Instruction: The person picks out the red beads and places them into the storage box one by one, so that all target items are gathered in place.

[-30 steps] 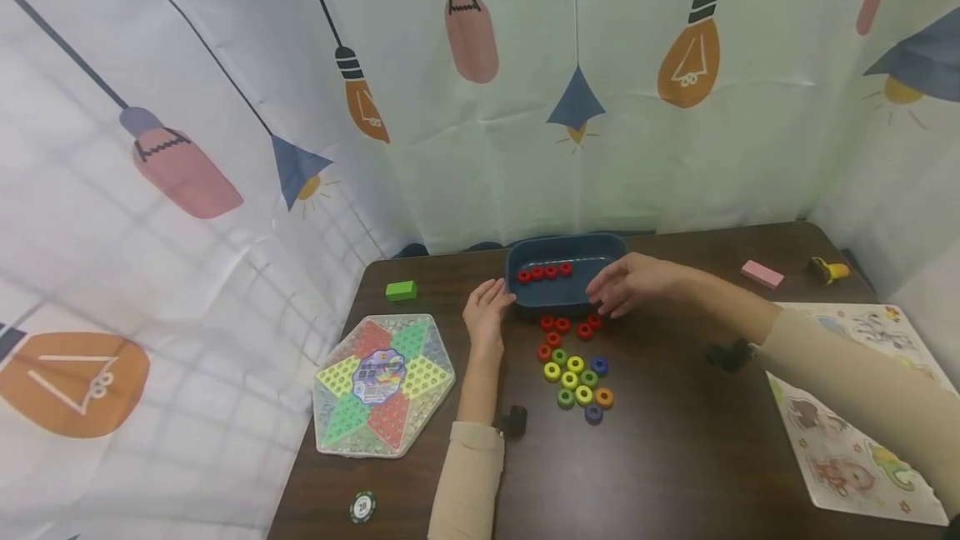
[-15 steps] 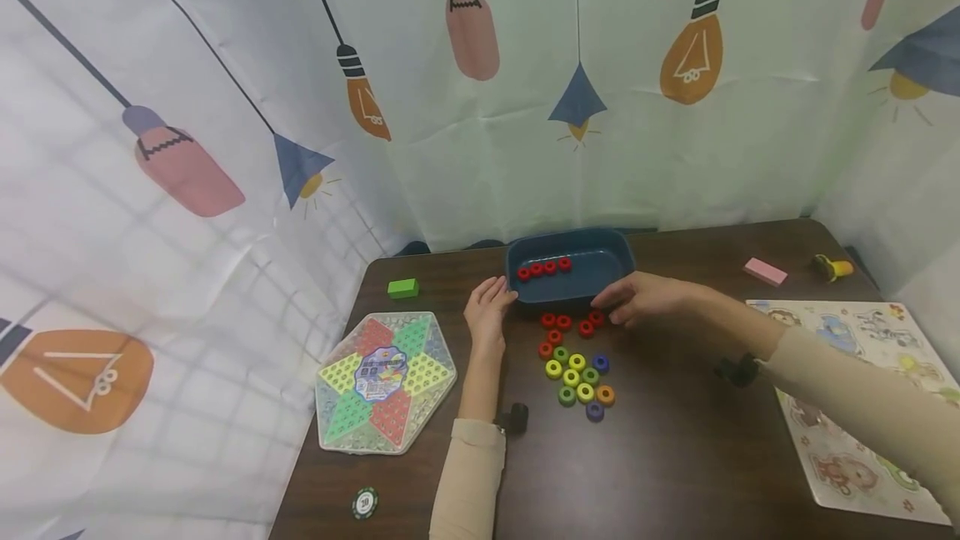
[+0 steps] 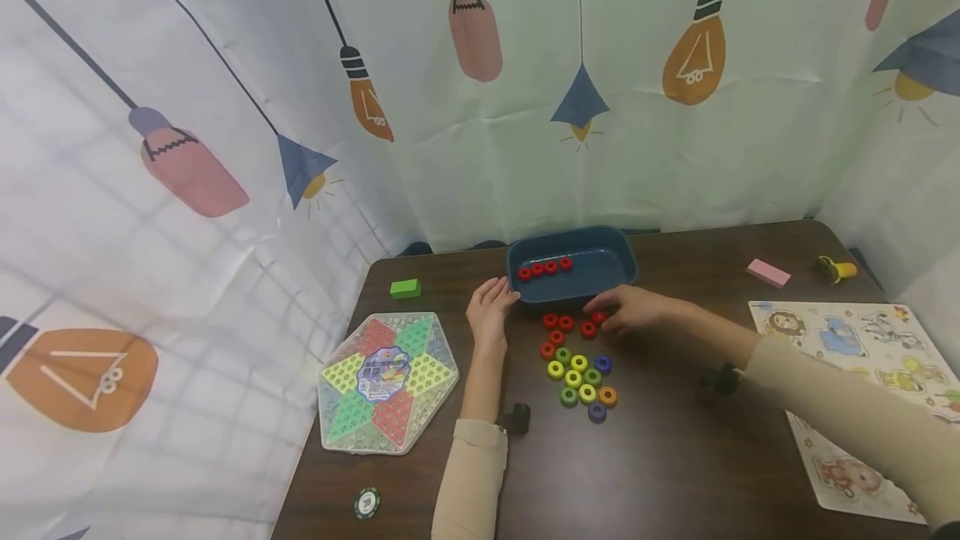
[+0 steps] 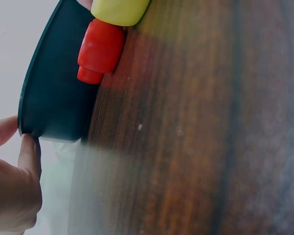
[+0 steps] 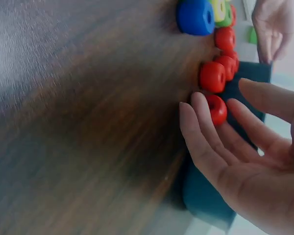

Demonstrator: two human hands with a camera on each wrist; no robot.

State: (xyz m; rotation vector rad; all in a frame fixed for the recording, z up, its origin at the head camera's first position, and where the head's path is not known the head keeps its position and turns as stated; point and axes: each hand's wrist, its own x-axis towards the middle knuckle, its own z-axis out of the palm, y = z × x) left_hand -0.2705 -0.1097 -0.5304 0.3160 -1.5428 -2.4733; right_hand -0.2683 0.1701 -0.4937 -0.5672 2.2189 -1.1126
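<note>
My left hand (image 3: 489,312) touches the front left corner of a dark blue tray (image 3: 517,302), thumb and fingers nearly straight; the left wrist view shows fingertips right at its rim (image 4: 20,110). Inside the tray, several red rings (image 3: 537,269) form a row. In front of it my right hand (image 3: 632,308) reaches over a red ring (image 5: 216,108), its fingers spread around both sides of it. More red rings (image 3: 551,321) lie close by along the tray's front. Behind these, toward me, is a cluster of yellow (image 3: 573,378), green, blue (image 3: 603,365) and orange rings (image 3: 607,396).
At left lie a hexagonal star-pattern game board (image 3: 386,382), a green block (image 3: 406,289) and a poker chip (image 3: 367,503). On the right are an animal picture board (image 3: 836,340), a pink block (image 3: 768,273) and a yellow-handled object (image 3: 837,270). A printed curtain (image 3: 480,173) stands behind the table.
My right hand has come down from over the tray's front right part to the red ring on the table. The tray's right end has shifted slightly. My left hand stays at the corner.
</note>
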